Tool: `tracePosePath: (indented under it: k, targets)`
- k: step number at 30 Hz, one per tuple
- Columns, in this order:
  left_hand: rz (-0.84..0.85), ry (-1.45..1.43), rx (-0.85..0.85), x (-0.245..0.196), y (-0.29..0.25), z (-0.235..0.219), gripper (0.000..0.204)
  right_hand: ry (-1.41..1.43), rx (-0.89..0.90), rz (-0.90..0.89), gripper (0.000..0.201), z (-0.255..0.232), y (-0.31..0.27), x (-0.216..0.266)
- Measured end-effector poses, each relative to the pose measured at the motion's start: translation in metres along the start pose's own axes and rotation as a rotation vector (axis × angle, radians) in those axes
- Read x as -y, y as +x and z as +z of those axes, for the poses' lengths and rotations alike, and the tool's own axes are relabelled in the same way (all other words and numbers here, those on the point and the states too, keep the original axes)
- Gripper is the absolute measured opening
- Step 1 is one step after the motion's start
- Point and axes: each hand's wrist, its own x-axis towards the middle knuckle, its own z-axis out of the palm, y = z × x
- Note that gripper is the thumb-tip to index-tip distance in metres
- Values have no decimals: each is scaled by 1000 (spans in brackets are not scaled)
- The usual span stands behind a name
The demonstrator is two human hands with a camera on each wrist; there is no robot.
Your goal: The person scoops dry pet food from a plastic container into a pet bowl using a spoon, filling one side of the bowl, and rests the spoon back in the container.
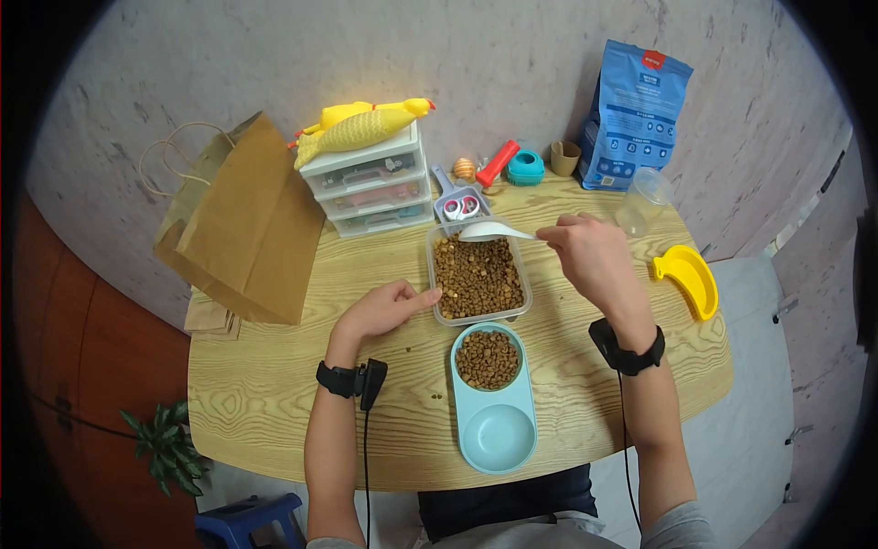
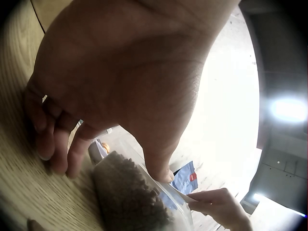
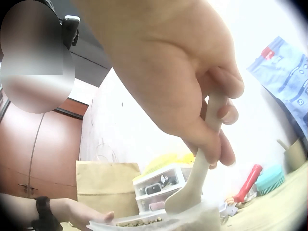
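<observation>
My right hand (image 1: pixel 585 261) grips the handle of a white spoon (image 1: pixel 489 231). Its bowl lies at the far rim of a clear plastic container (image 1: pixel 529 295) of brown kibble (image 1: pixel 476 274). In the right wrist view the spoon (image 3: pixel 187 195) tilts down over the container's edge, fingers wrapped round the handle. My left hand (image 1: pixel 380 309) is beside the container's left side, its thumb against the wall near the rim. The left wrist view shows the other fingers (image 2: pixel 60 149) loosely bent on the table. Nearer to me stands a light blue double bowl (image 1: pixel 466 403), kibble in its far half.
Behind the container are a grey scoop with scissors (image 1: pixel 460 209) and white drawers (image 1: pixel 370 188) topped by yellow toys. A paper bag (image 1: pixel 247 229) stands left. At right are a blue food bag (image 1: pixel 637 119), a clear cup (image 1: pixel 646 201) and a yellow banana-shaped dish (image 1: pixel 690 279).
</observation>
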Motion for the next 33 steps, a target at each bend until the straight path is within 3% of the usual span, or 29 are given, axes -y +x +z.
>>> tracePosePath:
  k: [13,17,19,28,33]
  targets:
    - [3,-8,2,-3,-2,0,80,199,277,-9,24,-10,-3,-11]
    - [2,-3,6,-1,0,0,79,245,268,-20,18,-11,0,-14]
    - [9,-9,-1,-1,-1,0,79,307,328,99,17,-13,5,-13]
    - [8,-10,1,-3,-2,0,79,511,405,316,32,-2,12,-30]
    - [1,-8,-1,-2,-1,0,79,566,460,337,37,-5,12,-38]
